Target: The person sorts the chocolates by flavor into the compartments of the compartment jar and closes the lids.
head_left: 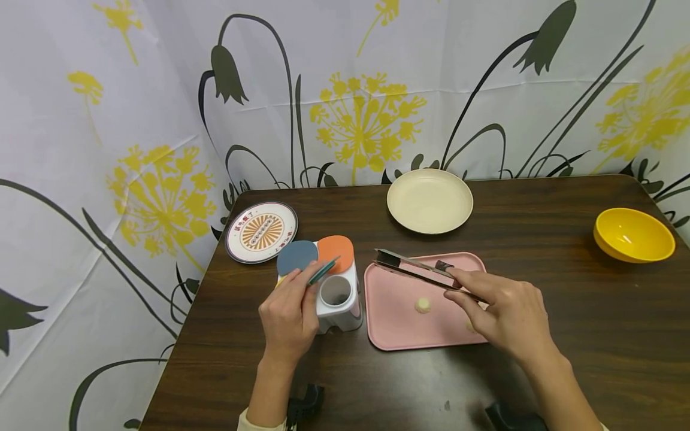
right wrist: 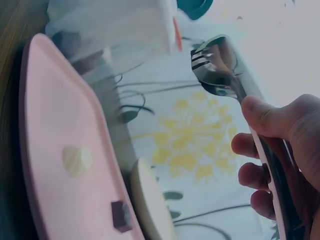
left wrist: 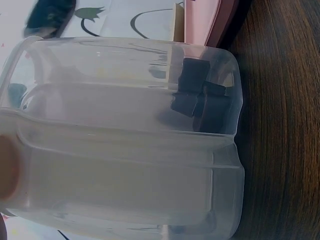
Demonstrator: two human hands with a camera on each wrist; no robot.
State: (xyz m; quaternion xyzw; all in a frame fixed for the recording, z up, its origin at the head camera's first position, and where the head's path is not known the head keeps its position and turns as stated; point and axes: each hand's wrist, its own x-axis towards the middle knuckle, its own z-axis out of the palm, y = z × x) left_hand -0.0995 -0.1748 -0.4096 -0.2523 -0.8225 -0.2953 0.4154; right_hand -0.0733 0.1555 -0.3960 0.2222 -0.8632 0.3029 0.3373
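My left hand (head_left: pixel 288 314) pinches a teal lid (head_left: pixel 323 270) above a clear plastic container (head_left: pixel 339 323) with several compartments. Blue (head_left: pixel 297 257) and orange (head_left: pixel 336 252) lids cover two of them; the near right compartment is uncovered. Dark chunks (left wrist: pixel 195 95) lie at the bottom of one compartment in the left wrist view. My right hand (head_left: pixel 507 311) grips metal tongs (right wrist: pixel 270 165) over a pink tray (head_left: pixel 393 332), their tips apart and holding nothing. On the tray lie a pale round piece (head_left: pixel 423 305) and a dark cube (right wrist: pixel 121 216). The hand partly hides another pale piece.
A cream plate (head_left: pixel 430 201) sits behind the tray. At the back left is a patterned plate (head_left: pixel 262 232), and at the far right a yellow bowl (head_left: pixel 633 235). A flowered cloth (head_left: pixel 366 120) hangs behind the dark wooden table (head_left: pixel 399 389).
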